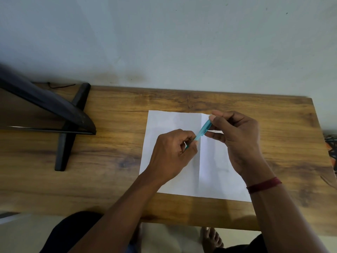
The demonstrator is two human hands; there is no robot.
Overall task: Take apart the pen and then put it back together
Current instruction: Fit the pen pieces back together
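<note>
**Pen held at both ends above the sheet; separation not confirmed**

We find the pen [202,132], a translucent teal barrel, held in the air over the white sheet of paper [169,121], tilted so that its upper end points away and to the right. It touches neither sheet nor bench [116,110]. The left hand [171,152] has its grip closed around the lower end, which is hidden inside the curled fingers. The right hand [238,141] has its grip pinched on the upper end, thumb below and fingertips above. We see no loose parts on the paper, and we cannot tell whether any joint has begun to part.

We judge the step in hand to be the first loosening of the barrel, or possibly of the cap; the frame does not settle which. To do it well, we advise holding one hand steady as the anchor and turning or pulling with the other along the pen's own axis, not across it, since thin plastic may bend or crack. Working low over the sheet would keep any small part in sight against the white.

Further out, a dark monitor stand [67,136] rests on the bench's left portion, well apart from the work. A red thread band [264,185] circles the right wrist.
</note>
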